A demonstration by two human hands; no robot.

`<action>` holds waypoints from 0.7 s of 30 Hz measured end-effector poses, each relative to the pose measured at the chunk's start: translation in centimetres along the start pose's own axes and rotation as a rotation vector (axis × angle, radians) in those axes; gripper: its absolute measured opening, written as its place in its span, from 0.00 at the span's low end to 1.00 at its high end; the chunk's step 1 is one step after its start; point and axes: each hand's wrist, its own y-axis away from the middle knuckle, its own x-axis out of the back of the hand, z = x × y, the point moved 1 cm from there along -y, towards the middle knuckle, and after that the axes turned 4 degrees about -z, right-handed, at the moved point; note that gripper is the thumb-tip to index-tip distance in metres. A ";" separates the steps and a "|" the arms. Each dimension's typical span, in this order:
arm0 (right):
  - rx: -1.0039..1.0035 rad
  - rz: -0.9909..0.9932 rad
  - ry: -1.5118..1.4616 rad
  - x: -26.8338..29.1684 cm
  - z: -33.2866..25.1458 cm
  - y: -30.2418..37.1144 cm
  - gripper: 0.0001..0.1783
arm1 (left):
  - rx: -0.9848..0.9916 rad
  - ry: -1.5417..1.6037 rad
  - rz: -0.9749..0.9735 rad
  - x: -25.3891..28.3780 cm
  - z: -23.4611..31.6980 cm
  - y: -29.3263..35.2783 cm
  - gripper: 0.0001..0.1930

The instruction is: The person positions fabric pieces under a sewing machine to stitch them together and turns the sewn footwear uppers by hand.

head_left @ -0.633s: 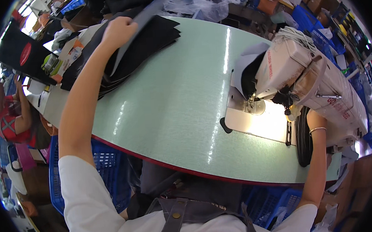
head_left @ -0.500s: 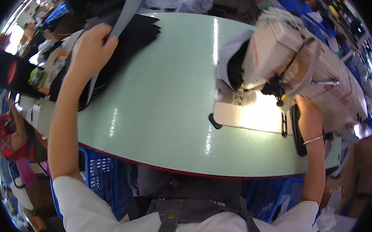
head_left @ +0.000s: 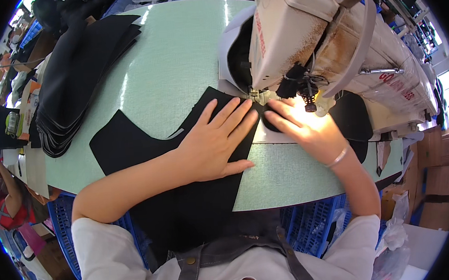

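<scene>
A large black fabric piece (head_left: 125, 139) with a curved cutout lies across the table's front, one corner reaching the needle area of a sewing machine (head_left: 299, 20). My left hand (head_left: 211, 141) rests flat on this piece, fingers spread toward the presser foot (head_left: 254, 95). Under the machine's lamp, my right hand (head_left: 312, 134) lies palm down, fingers stretched out over a small dark part (head_left: 271, 121) beside the foot. Its fingertips press close to the needle plate. More black material (head_left: 350, 118) shows to the right of that hand, partly under the machine arm.
A fanned stack of black cut pieces (head_left: 82, 72) lies at the left of the pale green table (head_left: 176, 44). Blue plastic baskets (head_left: 313, 219) stand below the front edge. Cardboard boxes (head_left: 439, 161) are at the right. A person in red (head_left: 5, 202) sits at far left.
My left hand has left the stack and the light strip there and now lies on a black piece at the machine. My right hand has come from behind the machine head to beside the needle.
</scene>
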 end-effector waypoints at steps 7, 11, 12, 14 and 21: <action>-0.109 -0.037 -0.091 -1.9 -1.7 -0.5 0.23 | 0.155 -0.030 0.016 -0.3 1.5 0.2 0.44; -0.146 0.055 -0.282 -2.1 -1.2 -0.1 0.21 | 0.171 -0.027 0.010 0.3 1.8 0.0 0.43; -0.146 0.052 -0.287 -2.2 -1.2 0.1 0.21 | 0.174 -0.023 0.007 0.3 1.7 -0.1 0.43; -0.158 0.080 -0.275 -2.4 -1.2 0.2 0.20 | 0.162 -0.003 0.045 0.2 1.5 -0.3 0.43; -0.132 0.064 -0.136 -1.5 -2.0 -0.1 0.21 | 0.153 -0.017 0.041 0.2 1.7 -0.3 0.43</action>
